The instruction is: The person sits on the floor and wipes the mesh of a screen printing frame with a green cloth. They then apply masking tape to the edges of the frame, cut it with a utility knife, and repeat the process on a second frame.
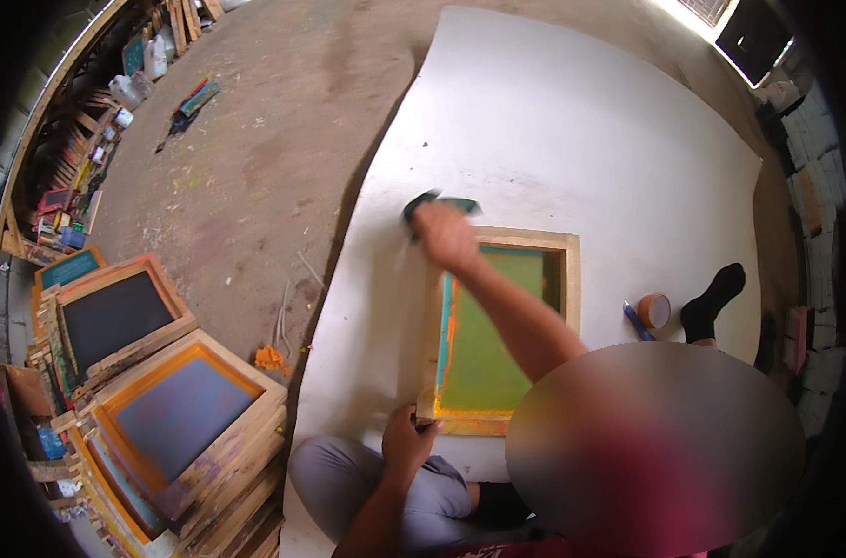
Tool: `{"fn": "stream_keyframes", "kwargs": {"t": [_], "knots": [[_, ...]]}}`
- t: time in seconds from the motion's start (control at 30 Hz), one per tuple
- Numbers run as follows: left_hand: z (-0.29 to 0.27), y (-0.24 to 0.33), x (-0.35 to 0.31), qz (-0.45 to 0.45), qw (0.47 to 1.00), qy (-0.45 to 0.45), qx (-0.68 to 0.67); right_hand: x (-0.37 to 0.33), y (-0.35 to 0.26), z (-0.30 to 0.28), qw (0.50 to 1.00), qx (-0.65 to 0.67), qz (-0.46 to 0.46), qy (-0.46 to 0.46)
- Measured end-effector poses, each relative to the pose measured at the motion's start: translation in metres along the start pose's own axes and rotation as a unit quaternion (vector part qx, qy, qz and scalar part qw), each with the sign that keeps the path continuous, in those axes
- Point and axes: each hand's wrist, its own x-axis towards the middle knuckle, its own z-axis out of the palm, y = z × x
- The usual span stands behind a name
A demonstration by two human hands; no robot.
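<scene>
A wooden screen-printing frame with green mesh and orange, yellow and turquoise paint along its inner edges rests on a white sheet. My left hand grips its near left corner, thumb against the wood. Stretched across the frame, my right arm ends at its far left corner, where my right hand is closed on a dark green cloth. The cloth bunches out beyond the fingers and is slightly blurred. Part of the mesh is hidden under my forearm.
Stacked wooden screens stand to the left on the concrete floor. A tape roll and a blue cutter-like tool lie on the white sheet by my black-socked foot. An orange scrap lies near the stack.
</scene>
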Motion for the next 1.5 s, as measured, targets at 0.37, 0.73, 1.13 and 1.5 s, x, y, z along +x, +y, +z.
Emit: {"fn": "stream_keyframes", "kwargs": {"t": [0.37,0.73,1.13,1.5], "knots": [[-0.004,0.005,0.005,0.029,0.999,0.023,-0.028,-0.080,0.078,-0.039,0.983,-0.121,0.107,0.087],[0.000,-0.002,0.008,0.012,0.999,0.030,-0.010,-0.196,0.223,-0.156,0.937,-0.160,0.305,0.056],[0.006,-0.004,0.012,0.013,0.999,0.049,-0.006,-0.355,0.115,-0.160,0.984,-0.004,-0.043,-0.173],[-0.010,0.000,0.005,0.074,0.996,0.048,-0.025,-0.412,0.003,-0.138,0.992,-0.048,0.006,-0.113]]}}
